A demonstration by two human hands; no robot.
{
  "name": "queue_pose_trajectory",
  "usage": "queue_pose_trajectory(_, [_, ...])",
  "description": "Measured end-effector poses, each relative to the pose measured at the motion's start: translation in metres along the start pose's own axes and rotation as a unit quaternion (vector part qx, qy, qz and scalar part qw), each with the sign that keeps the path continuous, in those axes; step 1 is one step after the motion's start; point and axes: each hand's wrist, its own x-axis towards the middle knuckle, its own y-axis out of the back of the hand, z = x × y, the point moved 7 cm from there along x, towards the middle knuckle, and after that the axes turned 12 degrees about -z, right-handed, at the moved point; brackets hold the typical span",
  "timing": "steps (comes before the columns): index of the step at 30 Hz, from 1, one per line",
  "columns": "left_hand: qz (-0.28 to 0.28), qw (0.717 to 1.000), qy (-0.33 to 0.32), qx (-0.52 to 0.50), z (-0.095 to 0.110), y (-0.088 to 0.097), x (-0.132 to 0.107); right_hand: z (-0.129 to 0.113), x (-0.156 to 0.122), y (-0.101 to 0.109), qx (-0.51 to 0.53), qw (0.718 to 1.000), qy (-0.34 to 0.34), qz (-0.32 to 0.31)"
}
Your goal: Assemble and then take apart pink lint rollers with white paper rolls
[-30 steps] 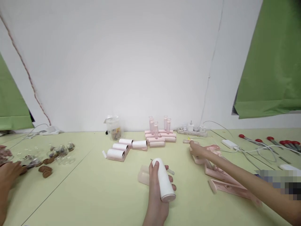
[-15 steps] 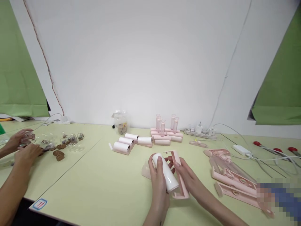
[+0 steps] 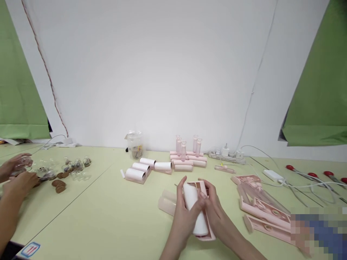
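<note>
My left hand [image 3: 182, 216] is closed round a white roll [image 3: 190, 195] with its thumb across the front. In my right hand [image 3: 216, 207] is a long pink plastic holder [image 3: 211, 234], gripped along its right side. The roll lies lengthwise against the holder's open side, at least partly inside it; fingers hide how deep it sits. Just left of my left hand, pale translucent pink covers [image 3: 166, 206] rest on the table. Pink holders with white rolls [image 3: 135, 174] stand farther back on the left.
More pink holders [image 3: 183, 168] with small pink bottles [image 3: 183, 150] stand near the wall. Pink empty shells [image 3: 267, 225] lie at right, near cables, a white adapter [image 3: 273, 176] and red-handled tools [image 3: 290, 168]. At left, another person's hands [image 3: 20, 182] handle clear glass pieces.
My hands have come together, bringing the white roll against the pink holder, which was beside it before. The view has shifted slightly to the right.
</note>
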Motion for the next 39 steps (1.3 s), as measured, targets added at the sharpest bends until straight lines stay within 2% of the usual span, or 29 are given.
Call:
queue_pose_trajectory(3, [-0.075, 0.996, 0.039, 0.031, 0.0, 0.001, 0.001, -0.009, 0.007, 0.006, -0.001, 0.996, 0.06, -0.063])
queue_pose_trajectory(6, [-0.123, 0.982, 0.085, 0.117, 0.002, 0.01, -0.002, -0.027, 0.014, 0.017, -0.075, 0.977, 0.124, -0.154])
queue_pose_trajectory(9, [-0.153, 0.956, 0.11, 0.223, 0.006, 0.016, -0.008, -0.036, 0.015, 0.025, -0.163, 0.946, 0.12, -0.252])
queue_pose_trajectory(11, [-0.176, 0.931, 0.126, 0.295, 0.007, 0.015, -0.012, -0.04, 0.013, 0.028, -0.247, 0.922, 0.111, -0.278])
queue_pose_trajectory(14, [-0.22, 0.894, 0.119, 0.372, 0.009, 0.005, -0.017, -0.045, 0.004, 0.019, -0.375, 0.866, 0.14, -0.302])
queue_pose_trajectory(16, [-0.245, 0.88, 0.112, 0.392, 0.01, -0.002, -0.021, -0.046, -0.003, 0.01, -0.398, 0.841, 0.168, -0.326])
queue_pose_trajectory(21, [-0.259, 0.874, 0.115, 0.395, 0.012, -0.007, -0.025, -0.041, -0.009, 0.006, -0.348, 0.849, 0.184, -0.353])
queue_pose_trajectory(27, [-0.257, 0.867, 0.11, 0.412, 0.017, -0.008, -0.024, -0.039, -0.003, 0.011, -0.305, 0.862, 0.156, -0.375])
queue_pose_trajectory(39, [-0.265, 0.861, 0.093, 0.424, 0.029, -0.006, -0.026, -0.04, 0.001, 0.004, -0.255, 0.865, 0.127, -0.412])
